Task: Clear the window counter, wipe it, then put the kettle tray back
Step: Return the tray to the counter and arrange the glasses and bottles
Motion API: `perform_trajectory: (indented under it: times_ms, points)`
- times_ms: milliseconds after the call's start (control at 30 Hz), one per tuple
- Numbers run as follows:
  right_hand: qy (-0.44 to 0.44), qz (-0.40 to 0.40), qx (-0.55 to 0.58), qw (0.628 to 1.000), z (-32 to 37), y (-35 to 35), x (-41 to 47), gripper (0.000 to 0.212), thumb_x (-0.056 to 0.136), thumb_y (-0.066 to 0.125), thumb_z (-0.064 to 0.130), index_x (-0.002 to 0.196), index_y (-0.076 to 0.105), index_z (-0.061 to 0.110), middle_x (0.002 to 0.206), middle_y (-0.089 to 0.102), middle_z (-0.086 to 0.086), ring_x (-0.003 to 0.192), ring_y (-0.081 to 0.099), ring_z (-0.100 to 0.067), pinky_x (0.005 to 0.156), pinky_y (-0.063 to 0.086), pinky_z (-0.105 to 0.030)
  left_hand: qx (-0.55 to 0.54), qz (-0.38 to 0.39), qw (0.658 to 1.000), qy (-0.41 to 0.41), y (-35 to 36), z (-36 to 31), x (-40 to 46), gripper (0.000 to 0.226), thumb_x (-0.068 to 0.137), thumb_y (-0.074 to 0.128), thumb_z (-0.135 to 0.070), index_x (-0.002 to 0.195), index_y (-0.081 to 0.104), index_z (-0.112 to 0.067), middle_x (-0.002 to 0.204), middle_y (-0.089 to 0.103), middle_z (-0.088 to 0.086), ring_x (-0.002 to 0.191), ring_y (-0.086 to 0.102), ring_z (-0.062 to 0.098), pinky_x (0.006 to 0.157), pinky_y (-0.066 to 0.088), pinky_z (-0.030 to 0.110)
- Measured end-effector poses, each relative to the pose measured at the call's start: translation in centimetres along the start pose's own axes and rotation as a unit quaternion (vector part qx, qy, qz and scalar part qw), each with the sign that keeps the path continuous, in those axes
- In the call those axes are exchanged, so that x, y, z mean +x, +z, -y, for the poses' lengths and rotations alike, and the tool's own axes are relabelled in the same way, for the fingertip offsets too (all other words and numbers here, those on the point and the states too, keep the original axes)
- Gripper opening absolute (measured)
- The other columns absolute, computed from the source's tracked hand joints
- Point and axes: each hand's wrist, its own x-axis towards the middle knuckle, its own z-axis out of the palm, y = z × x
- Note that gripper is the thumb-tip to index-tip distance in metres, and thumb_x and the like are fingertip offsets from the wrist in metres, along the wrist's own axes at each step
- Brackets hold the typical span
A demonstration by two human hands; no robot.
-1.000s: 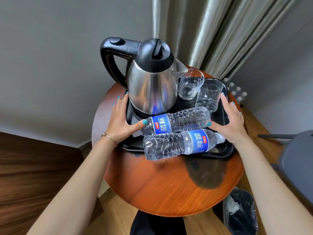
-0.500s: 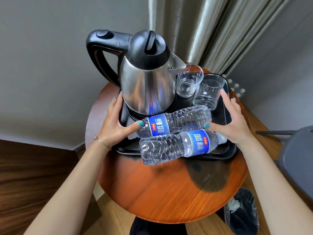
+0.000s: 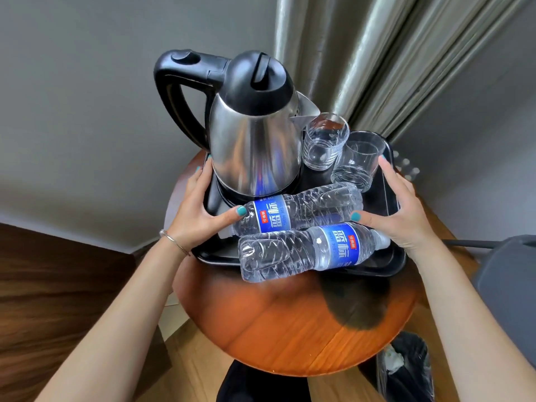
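While the left hand (image 3: pixel 193 210) and right hand (image 3: pixel 406 211) grip opposite edges of the black rectangular plastic tray (image 3: pixel 395 258), fingers curled around its rims, it sits on the round reddish wooden tabletop (image 3: pixel 290 329). The steel kettle (image 3: pixel 255 152) stands at 11 o'clock on the tray, two clear glasses (image 3: pixel 324 142) at 1 o'clock, two lying water bottles (image 3: pixel 304 250) at 6 o'clock.

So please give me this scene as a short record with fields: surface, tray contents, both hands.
surface: round wooden table
tray: black tray, on the table
kettle: steel kettle, upright on the tray
glasses: two glasses, upright beside the kettle
bottles: two water bottles, lying on the tray
left hand: left hand grips the tray's left edge
right hand: right hand grips the tray's right edge
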Motion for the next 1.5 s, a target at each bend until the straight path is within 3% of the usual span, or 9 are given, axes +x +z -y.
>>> perform_trajectory:
  times_ms: [333,467,667,767,933,1133,1233,1367,1500]
  points:
    - [-0.064,0.025,0.014,0.998,8.7,-3.2,0.6,0.105,0.047,0.092,0.054,0.131,0.032,0.066,0.148,0.034,0.006,0.137,0.026,0.000,0.116,0.022,-0.032,-0.019,-0.052,0.998,-0.006,-6.3,-7.0,-2.0,0.110,0.064,0.066,-0.067,0.153,0.009,-0.034,0.158,0.018,-0.009,0.146,0.010,0.016,0.118,0.019,0.041]
    - [-0.099,0.051,0.014,0.994,12.1,-4.0,1.2,0.103,0.043,0.088,0.065,0.133,0.037,0.064,0.149,0.034,0.014,0.140,0.031,-0.002,0.119,0.026,-0.042,-0.015,-0.082,0.996,-0.010,-9.2,-9.3,-4.0,0.110,0.064,0.064,-0.068,0.153,0.009,-0.033,0.157,0.021,-0.008,0.146,0.012,0.018,0.118,0.018,0.043]
    - [-0.142,0.093,0.005,0.986,18.5,-3.1,0.0,0.111,0.041,0.084,0.061,0.141,0.037,0.053,0.150,0.034,0.014,0.140,0.029,0.000,0.116,0.023,-0.030,-0.031,-0.137,0.990,-0.026,-14.0,-11.9,-8.6,0.109,0.062,0.063,-0.069,0.152,0.010,-0.036,0.155,0.025,-0.007,0.144,0.012,0.012,0.118,0.018,0.035]
    - [-0.160,0.115,0.010,0.980,21.5,-1.2,-1.4,0.112,0.040,0.087,0.058,0.141,0.038,0.053,0.151,0.034,0.014,0.140,0.028,0.002,0.114,0.021,-0.027,-0.032,-0.150,0.988,-0.027,-16.8,-12.3,-11.5,0.104,0.062,0.062,-0.068,0.148,0.008,-0.044,0.149,0.028,-0.010,0.142,0.015,0.009,0.111,0.019,0.028]
    - [-0.180,0.145,0.017,0.973,26.5,3.3,-4.8,0.111,0.044,0.093,0.055,0.140,0.038,0.055,0.153,0.032,0.015,0.139,0.028,0.001,0.111,0.022,-0.027,-0.016,-0.193,0.981,-0.028,-22.5,-11.4,-16.9,0.110,0.060,0.062,-0.070,0.151,0.013,-0.033,0.148,0.030,-0.010,0.137,0.020,0.004,0.109,0.021,0.024]
    - [-0.210,0.165,0.042,0.963,32.4,10.1,-10.8,0.104,0.053,0.084,0.035,0.145,0.037,0.046,0.149,0.032,0.017,0.135,0.026,0.000,0.108,0.022,-0.027,0.000,-0.211,0.975,-0.070,-30.2,-9.0,-24.4,0.121,0.056,0.064,-0.076,0.154,0.012,-0.028,0.154,0.028,0.001,0.140,0.024,0.012,0.115,0.024,0.035]
    - [-0.212,0.181,0.045,0.959,34.9,13.7,-13.5,0.103,0.052,0.085,0.035,0.143,0.038,0.049,0.149,0.033,0.014,0.135,0.028,-0.003,0.110,0.024,-0.030,0.006,-0.225,0.972,-0.067,-33.6,-7.6,-28.4,0.118,0.057,0.065,-0.078,0.153,0.013,-0.034,0.150,0.033,0.001,0.137,0.028,0.013,0.114,0.027,0.039]
    - [-0.218,0.203,0.048,0.953,37.5,18.7,-16.9,0.103,0.050,0.090,0.039,0.139,0.040,0.051,0.153,0.035,0.009,0.134,0.031,-0.003,0.106,0.025,-0.026,0.005,-0.253,0.966,-0.055,-37.5,-5.3,-34.0,0.098,0.062,0.067,-0.073,0.144,0.018,-0.050,0.145,0.036,-0.009,0.135,0.029,0.006,0.111,0.028,0.032]
    - [-0.221,0.236,0.051,0.945,39.7,23.2,-19.6,0.109,0.043,0.094,0.051,0.138,0.042,0.053,0.151,0.038,0.008,0.138,0.034,-0.009,0.112,0.028,-0.033,-0.004,-0.268,0.961,-0.074,-40.8,-3.2,-38.9,0.105,0.061,0.068,-0.078,0.148,0.021,-0.042,0.148,0.038,-0.006,0.138,0.032,0.011,0.114,0.030,0.043]
